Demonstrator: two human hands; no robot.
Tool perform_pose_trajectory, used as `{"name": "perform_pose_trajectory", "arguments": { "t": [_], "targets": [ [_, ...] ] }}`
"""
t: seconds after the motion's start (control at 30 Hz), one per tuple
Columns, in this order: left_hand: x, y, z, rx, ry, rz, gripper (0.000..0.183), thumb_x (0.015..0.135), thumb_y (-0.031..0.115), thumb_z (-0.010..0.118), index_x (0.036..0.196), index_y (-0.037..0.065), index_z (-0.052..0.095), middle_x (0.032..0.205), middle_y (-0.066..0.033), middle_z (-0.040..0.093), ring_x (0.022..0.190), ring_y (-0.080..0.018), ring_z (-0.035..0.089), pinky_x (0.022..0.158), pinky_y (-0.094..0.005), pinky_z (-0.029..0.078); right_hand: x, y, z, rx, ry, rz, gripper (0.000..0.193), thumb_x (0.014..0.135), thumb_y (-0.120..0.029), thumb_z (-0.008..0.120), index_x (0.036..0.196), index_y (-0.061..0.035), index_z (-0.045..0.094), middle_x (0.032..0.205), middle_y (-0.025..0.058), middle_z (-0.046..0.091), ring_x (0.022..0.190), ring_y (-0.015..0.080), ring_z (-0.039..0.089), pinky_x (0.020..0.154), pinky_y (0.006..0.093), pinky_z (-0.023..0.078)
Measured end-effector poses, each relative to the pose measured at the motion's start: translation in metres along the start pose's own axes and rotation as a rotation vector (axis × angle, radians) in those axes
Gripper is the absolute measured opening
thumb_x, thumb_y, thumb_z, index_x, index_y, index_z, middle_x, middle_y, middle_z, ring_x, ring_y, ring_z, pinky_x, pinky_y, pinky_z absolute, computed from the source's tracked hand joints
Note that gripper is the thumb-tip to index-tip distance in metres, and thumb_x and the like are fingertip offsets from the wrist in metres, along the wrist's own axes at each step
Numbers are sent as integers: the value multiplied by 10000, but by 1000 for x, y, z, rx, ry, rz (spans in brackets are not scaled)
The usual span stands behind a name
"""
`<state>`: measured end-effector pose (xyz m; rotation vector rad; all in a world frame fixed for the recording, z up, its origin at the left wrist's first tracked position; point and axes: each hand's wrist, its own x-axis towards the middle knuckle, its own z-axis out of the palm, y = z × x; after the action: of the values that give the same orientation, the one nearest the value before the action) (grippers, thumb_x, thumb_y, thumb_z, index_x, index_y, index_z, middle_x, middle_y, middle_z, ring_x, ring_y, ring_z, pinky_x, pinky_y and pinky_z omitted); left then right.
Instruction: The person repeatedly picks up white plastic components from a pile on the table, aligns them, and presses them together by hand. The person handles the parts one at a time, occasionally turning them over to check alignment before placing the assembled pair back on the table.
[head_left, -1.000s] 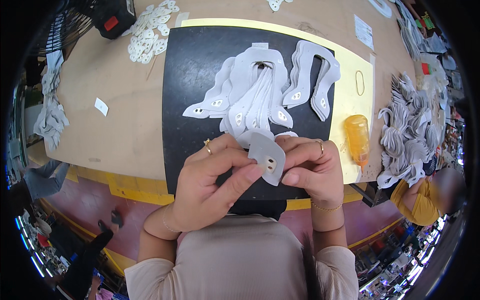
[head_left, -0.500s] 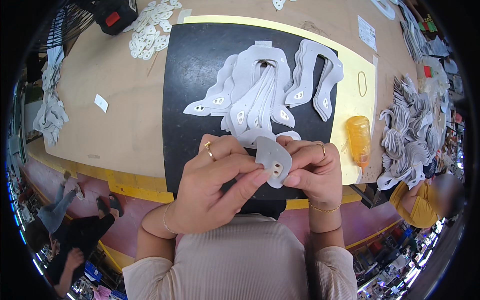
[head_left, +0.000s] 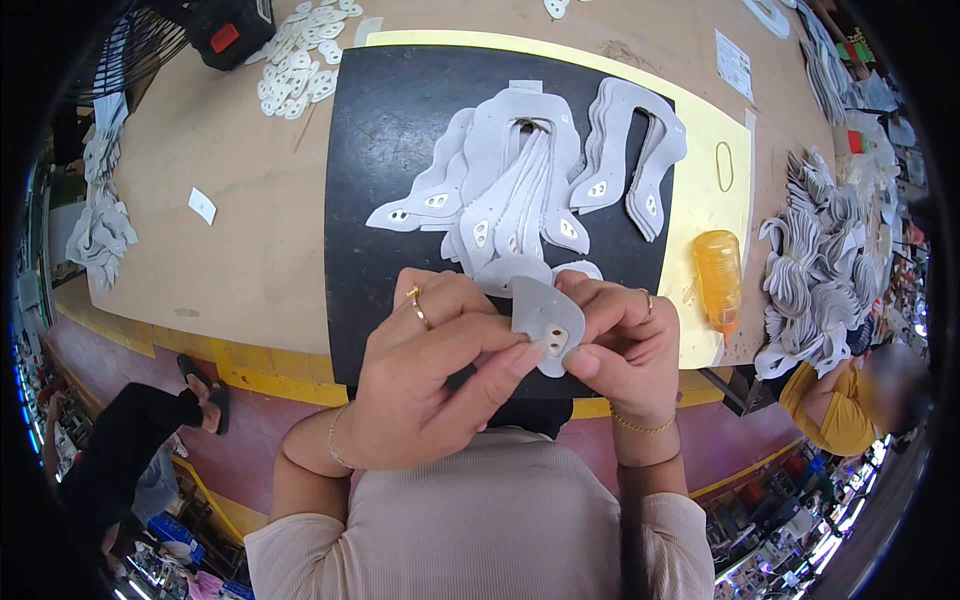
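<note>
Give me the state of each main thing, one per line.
Grey piece: held up, curved
Left hand: pinching it
Right hand: holding its right edge
Centre grey stack: fanned out
Smaller grey stack: layered
Amber bottle: lying on its side
Rubber band: lying loose
White pieces: heaped
Black mat: partly covered

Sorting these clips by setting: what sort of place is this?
Probably a factory workshop: stacks of matching grey pieces on a black mat, a heap of small white pieces on the workbench, and grey bundles at right.

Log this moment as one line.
Left hand: pinching grey cut piece, white two-hole patch showing; right hand: holding its edge; black mat: grey U-shaped pieces
</note>
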<state>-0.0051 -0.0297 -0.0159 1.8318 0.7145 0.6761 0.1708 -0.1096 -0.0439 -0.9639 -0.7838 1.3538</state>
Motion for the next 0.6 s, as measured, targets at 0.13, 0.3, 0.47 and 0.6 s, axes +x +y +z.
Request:
{"name": "perform_pose_trajectory", "arguments": {
  "t": [0.13,0.3,0.47,0.6],
  "targets": [
    [0,-1,2,14,8,21,108,749,46,709,852,48,675,745,-28,584,652,-165,517,692,-296,337,-2,0,6,29,32,23,114,770,6,698,828,-11,601,835,46,592,810,133,531,752,259,405],
    [-2,-3,4,-98,-26,-34,97,780,49,698,871,40,667,735,-34,570,642,-156,514,697,-291,332,-3,0,7,21,63,13,121,775,12,679,826,-22,575,830,31,571,810,132,513,759,254,394],
    [-4,-5,3,-235,-66,-149,88,809,62,690,886,38,653,724,-27,551,639,-129,508,687,-279,326,-3,1,6,-51,64,-27,131,761,21,683,818,-21,573,821,38,561,803,142,510,756,263,393],
    [-3,-4,5,-266,-64,-178,75,805,65,693,850,42,638,724,-25,541,638,-131,496,659,-275,333,-4,0,9,-97,92,-48,137,752,24,687,814,-15,571,800,42,559,794,148,512,753,273,396]
  ]
}}
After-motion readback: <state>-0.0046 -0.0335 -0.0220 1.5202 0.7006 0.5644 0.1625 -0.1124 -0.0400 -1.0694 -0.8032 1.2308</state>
